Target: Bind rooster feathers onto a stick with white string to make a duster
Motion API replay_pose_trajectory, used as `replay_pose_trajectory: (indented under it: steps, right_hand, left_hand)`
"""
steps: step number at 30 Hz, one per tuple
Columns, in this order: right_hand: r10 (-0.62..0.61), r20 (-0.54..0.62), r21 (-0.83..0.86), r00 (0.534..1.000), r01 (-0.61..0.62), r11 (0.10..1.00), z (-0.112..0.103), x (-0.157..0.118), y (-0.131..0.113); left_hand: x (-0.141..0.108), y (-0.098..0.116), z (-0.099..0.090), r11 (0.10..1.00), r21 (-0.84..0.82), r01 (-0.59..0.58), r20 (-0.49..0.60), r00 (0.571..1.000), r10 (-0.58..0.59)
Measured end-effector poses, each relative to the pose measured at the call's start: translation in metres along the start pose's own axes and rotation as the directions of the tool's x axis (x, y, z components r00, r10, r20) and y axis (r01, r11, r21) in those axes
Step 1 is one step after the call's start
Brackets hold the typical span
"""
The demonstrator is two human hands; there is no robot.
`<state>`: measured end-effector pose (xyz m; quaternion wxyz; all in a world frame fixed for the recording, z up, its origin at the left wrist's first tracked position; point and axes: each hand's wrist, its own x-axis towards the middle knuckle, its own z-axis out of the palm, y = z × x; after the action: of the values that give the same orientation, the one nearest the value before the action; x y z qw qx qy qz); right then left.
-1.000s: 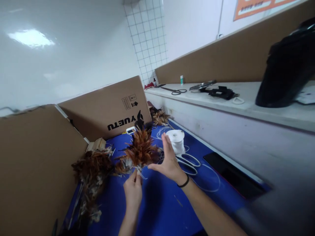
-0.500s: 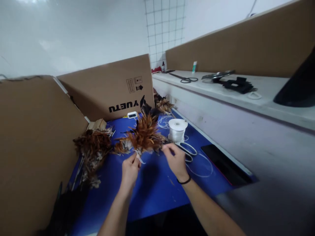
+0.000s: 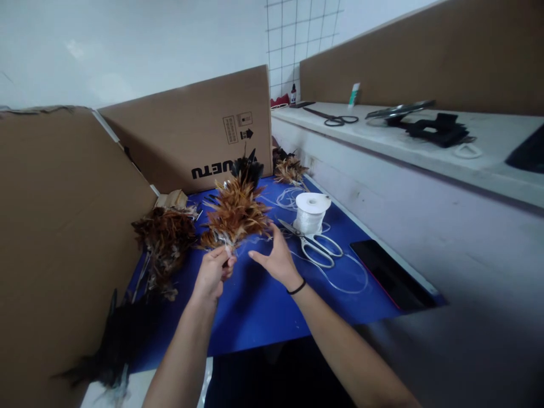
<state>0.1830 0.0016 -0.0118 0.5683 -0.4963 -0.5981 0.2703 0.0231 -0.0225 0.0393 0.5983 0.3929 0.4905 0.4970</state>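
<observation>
My left hand (image 3: pixel 213 271) pinches the pale bound base of a bunch of brown feathers (image 3: pixel 238 208); dark feathers stick up from its far end. My right hand (image 3: pixel 277 258) is open just to the right of the bunch, thumb apart from the fingers, and its fingertips are close to the feather tips. Scissors with white handles (image 3: pixel 318 249) lie beside it, partly open. Behind them stands a spool of white cord (image 3: pixel 310 214), with a loose strand looping over the blue tabletop (image 3: pixel 250 317).
A pile of brown feathers (image 3: pixel 165 238) and black feathers (image 3: pixel 123 334) lie at left. More feathers (image 3: pixel 289 169) are at the back. A phone (image 3: pixel 389 272) lies at right. Cardboard panels (image 3: pixel 187 136) wall the table; a white ledge (image 3: pixel 365 133) bears dark scissors (image 3: pixel 335 120).
My right hand has opened from a pinch and moved left, uncovering the scissors. My left hand and the feather bunch have shifted slightly left. The camera view has tilted down.
</observation>
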Motion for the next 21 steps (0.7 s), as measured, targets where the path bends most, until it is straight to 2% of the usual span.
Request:
replay_pose_trajectory:
  steps: [1, 2, 3, 4, 5, 6, 7, 9, 11, 14, 16, 18, 19, 20, 21]
  right_hand:
    - [0.055, 0.140, 0.136, 0.989, -0.075, 0.988, 0.003, 0.001, 0.001]
    - [0.099, 0.298, 0.247, 0.949, -0.177, 0.953, 0.006, 0.000, 0.000]
    - [0.125, 0.440, 0.311, 0.889, -0.281, 0.908, 0.009, -0.002, 0.000]
    - [0.138, 0.539, 0.329, 0.831, -0.358, 0.873, 0.010, -0.005, -0.002]
    - [0.143, 0.585, 0.317, 0.798, -0.388, 0.865, 0.009, -0.008, -0.004]
    - [0.136, 0.588, 0.289, 0.797, -0.364, 0.886, 0.008, -0.011, -0.006]
    - [0.113, 0.556, 0.250, 0.824, -0.295, 0.922, 0.006, -0.014, -0.009]
    - [0.027, 0.455, 0.135, 0.890, -0.099, 0.986, -0.001, -0.019, -0.016]
    - [-0.057, 0.377, -0.026, 0.924, 0.072, 0.997, -0.007, -0.020, -0.023]
    - [-0.138, 0.302, -0.326, 0.943, 0.238, 0.915, -0.014, -0.018, -0.032]
    - [-0.222, 0.308, -0.457, 0.925, 0.349, 0.818, -0.015, -0.017, -0.036]
    - [-0.284, 0.350, -0.452, 0.893, 0.426, 0.784, -0.014, -0.016, -0.038]
    - [-0.280, 0.370, -0.398, 0.886, 0.423, 0.814, -0.012, -0.016, -0.038]
    - [-0.243, 0.388, -0.314, 0.889, 0.375, 0.872, -0.009, -0.015, -0.037]
    - [-0.171, 0.410, -0.199, 0.896, 0.271, 0.942, -0.005, -0.014, -0.035]
  left_hand:
    - [0.000, 0.003, -0.001, 1.000, -0.008, 0.002, 0.005, 1.000, -0.001]
    - [0.001, 0.005, -0.001, 1.000, -0.011, 0.001, 0.008, 1.000, -0.001]
    - [0.001, 0.007, -0.002, 1.000, -0.009, -0.001, 0.008, 1.000, 0.002]
    - [0.002, 0.008, -0.004, 1.000, -0.001, -0.007, 0.002, 1.000, 0.007]
    - [0.003, 0.009, -0.005, 1.000, 0.012, -0.017, -0.010, 1.000, 0.018]
    - [0.003, 0.009, -0.007, 0.999, 0.032, -0.030, -0.026, 0.999, 0.031]
    - [0.004, 0.008, -0.008, 0.997, 0.059, -0.045, -0.046, 0.998, 0.048]
    - [0.007, 0.004, -0.012, 0.987, 0.134, -0.084, -0.094, 0.991, 0.097]
    - [0.009, -0.002, -0.015, 0.965, 0.233, -0.121, -0.134, 0.979, 0.155]
    - [0.013, -0.013, -0.018, 0.903, 0.397, -0.167, -0.165, 0.954, 0.249]
    - [0.015, -0.019, -0.021, 0.839, 0.508, -0.196, -0.171, 0.932, 0.321]
    - [0.016, -0.022, -0.022, 0.759, 0.613, -0.217, -0.163, 0.906, 0.391]
    - [0.016, -0.023, -0.023, 0.718, 0.659, -0.222, -0.154, 0.895, 0.418]
    - [0.017, -0.024, -0.023, 0.679, 0.698, -0.225, -0.142, 0.887, 0.440]
    - [0.016, -0.024, -0.023, 0.644, 0.730, -0.228, -0.128, 0.881, 0.456]
